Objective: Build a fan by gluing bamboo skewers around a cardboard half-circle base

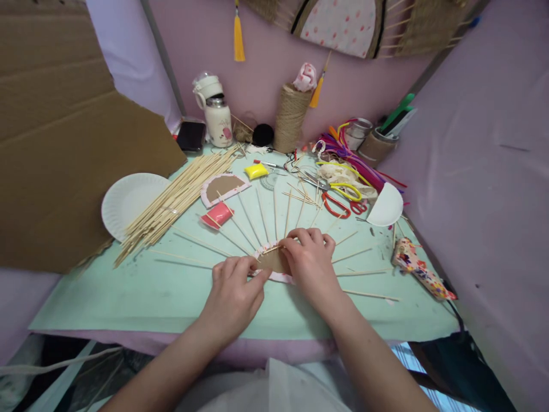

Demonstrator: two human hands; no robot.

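A cardboard half-circle [274, 262] with a pink fabric-covered edge lies flat near the front of the table. Thin wooden sticks [248, 216] fan out from it to the left, back and right. At its left end, my left hand [235, 290] is closed, thumb and index finger on the piece. My right hand [312, 264] covers its right side, fingers bent and pinched at a short wooden stick [270, 249] lying along the curved edge. The fingers hide part of the cardboard and the inner ends of several sticks.
A bundle of sticks [171, 209] overlaps a white paper plate [124, 200] at left. A second half-circle [223, 189], red packet [218, 215] and yellow packet [256, 171] lie behind. Scissors [337, 205] and a floral glue gun [420, 269] are at right; a bottle [218, 121] stands behind.
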